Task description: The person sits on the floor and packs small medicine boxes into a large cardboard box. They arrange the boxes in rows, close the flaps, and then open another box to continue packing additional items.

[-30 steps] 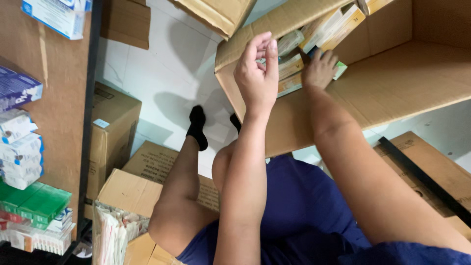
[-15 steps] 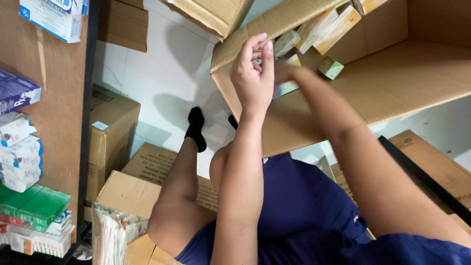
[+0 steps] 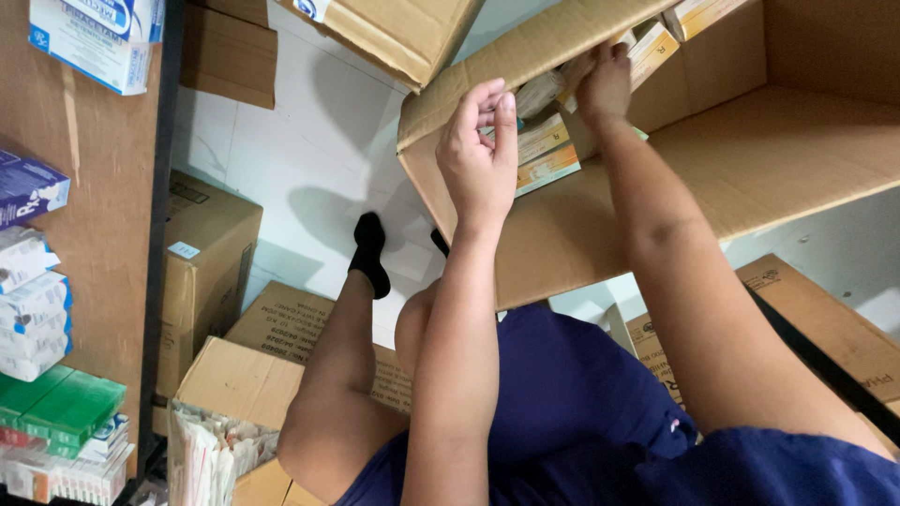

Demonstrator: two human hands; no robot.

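A large open cardboard carton (image 3: 750, 159) lies on its side in front of me, with several small cream and orange packet boxes (image 3: 544, 155) stacked inside. My left hand (image 3: 483, 159) is raised at the carton's front flap. Its fingers curl close to the nearest small boxes, and whether it grips one is hidden. My right hand (image 3: 605, 84) reaches deeper into the carton, fingers closed on a small cream box (image 3: 652, 52) near the top of the stack. My bent leg with a black sock (image 3: 368, 253) shows below.
A wooden shelf unit (image 3: 103, 234) on the left carries white, blue and green packets (image 3: 56, 412). Closed brown cartons (image 3: 206, 262) stand on the white floor. An open box of paper-wrapped items (image 3: 206, 450) sits at lower left. Another carton (image 3: 394, 28) hangs overhead.
My right hand has pulled away from my left hand and gone up and deeper into the carton onto a small box. My left hand has stayed by the flap.
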